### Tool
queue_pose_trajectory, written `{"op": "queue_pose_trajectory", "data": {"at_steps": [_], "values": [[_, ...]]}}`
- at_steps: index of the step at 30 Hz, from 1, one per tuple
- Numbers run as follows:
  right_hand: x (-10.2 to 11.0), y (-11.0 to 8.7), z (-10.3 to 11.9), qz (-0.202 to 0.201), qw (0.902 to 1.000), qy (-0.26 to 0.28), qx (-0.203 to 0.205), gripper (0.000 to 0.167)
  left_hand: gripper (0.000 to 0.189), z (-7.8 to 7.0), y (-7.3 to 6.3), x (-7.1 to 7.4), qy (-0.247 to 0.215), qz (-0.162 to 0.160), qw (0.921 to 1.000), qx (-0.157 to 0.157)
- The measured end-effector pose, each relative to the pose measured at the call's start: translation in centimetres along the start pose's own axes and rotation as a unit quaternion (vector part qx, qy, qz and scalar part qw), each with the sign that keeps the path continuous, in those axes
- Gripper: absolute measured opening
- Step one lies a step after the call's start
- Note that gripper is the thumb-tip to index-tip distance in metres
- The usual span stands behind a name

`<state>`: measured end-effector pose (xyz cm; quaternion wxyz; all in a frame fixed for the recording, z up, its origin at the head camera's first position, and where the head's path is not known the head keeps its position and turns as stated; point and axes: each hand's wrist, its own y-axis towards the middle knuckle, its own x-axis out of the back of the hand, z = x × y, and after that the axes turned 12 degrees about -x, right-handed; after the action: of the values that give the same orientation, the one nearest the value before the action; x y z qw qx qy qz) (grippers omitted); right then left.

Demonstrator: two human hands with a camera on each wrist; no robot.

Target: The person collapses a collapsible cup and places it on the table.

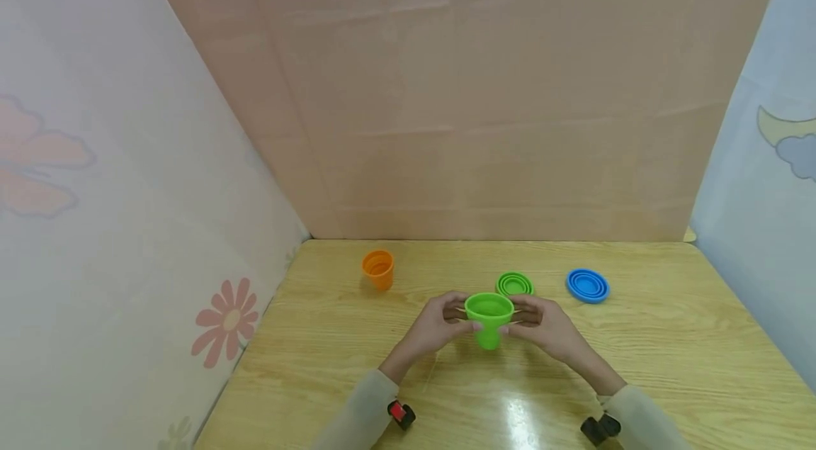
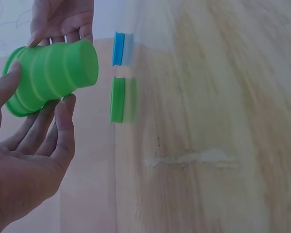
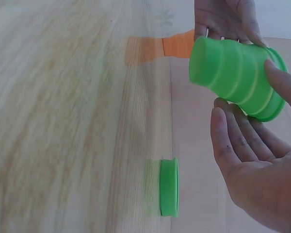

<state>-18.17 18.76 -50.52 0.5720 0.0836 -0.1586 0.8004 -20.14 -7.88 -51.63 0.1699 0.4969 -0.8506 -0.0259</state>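
A green collapsible cup [image 1: 489, 326], stretched to full height with ringed walls, is held above the table between both hands. My left hand [image 1: 438, 324] grips its left side, thumb near the rim and fingers behind the wall. On the opposite side my right hand [image 1: 548, 326] holds it the same way. In the left wrist view the cup [image 2: 56, 75] shows its smooth base, raised off the wood. Just behind it on the table lies a flattened green collapsible cup [image 1: 515, 283], partly covered by the held cup and right fingers in the head view.
An extended orange collapsible cup [image 1: 379, 269] stands at the back left of the wooden table [image 1: 319, 379]. Toward the back right lies a flattened blue collapsible cup [image 1: 588, 285]. A brown panel [image 1: 510, 117] rises behind the table, and patterned white cloths hang on both sides.
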Motion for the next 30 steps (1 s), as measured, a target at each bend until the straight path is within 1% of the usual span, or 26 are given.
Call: {"op": "queue_pose_trajectory", "data": {"at_steps": [2, 5, 11, 13, 17, 22, 26, 30], "values": [[0.03, 0.07, 0.04, 0.0, 1.0, 0.0, -0.001, 0.063, 0.043, -0.03, 0.07, 0.02, 0.003, 0.0, 1.0, 0.0], [0.02, 0.07, 0.05, 0.001, 1.0, 0.0, 0.002, 0.063, 0.039, -0.02, 0.14, -0.02, -0.006, -0.003, 1.0, 0.005], [-0.11, -0.03, -0.01, 0.0, 0.9999, -0.002, 0.011, 0.064, 0.036, 0.18, 0.31, -0.12, -0.027, -0.011, 0.999, 0.035], [-0.14, 0.0, -0.03, -0.004, 1.0, -0.001, 0.007, 0.061, 0.034, 0.19, 0.37, -0.17, -0.037, -0.013, 0.9982, 0.045], [-0.1, 0.09, -0.03, -0.016, 0.9997, -0.015, -0.009, 0.056, 0.03, 0.2, 0.45, -0.29, -0.056, -0.023, 0.9965, 0.057], [-0.12, 0.19, 0.0, -0.033, 0.9983, -0.036, -0.033, 0.052, 0.034, 0.18, 0.5, -0.41, -0.069, -0.032, 0.9944, 0.074], [-0.23, 0.23, -0.1, -0.033, 0.9982, -0.036, -0.035, 0.047, 0.04, 0.36, 0.41, -0.5, -0.067, -0.031, 0.9934, 0.088], [-0.24, 0.27, -0.15, -0.029, 0.9984, -0.036, -0.032, 0.043, 0.043, 0.47, 0.26, -0.7, -0.068, -0.037, 0.9927, 0.092]]}}
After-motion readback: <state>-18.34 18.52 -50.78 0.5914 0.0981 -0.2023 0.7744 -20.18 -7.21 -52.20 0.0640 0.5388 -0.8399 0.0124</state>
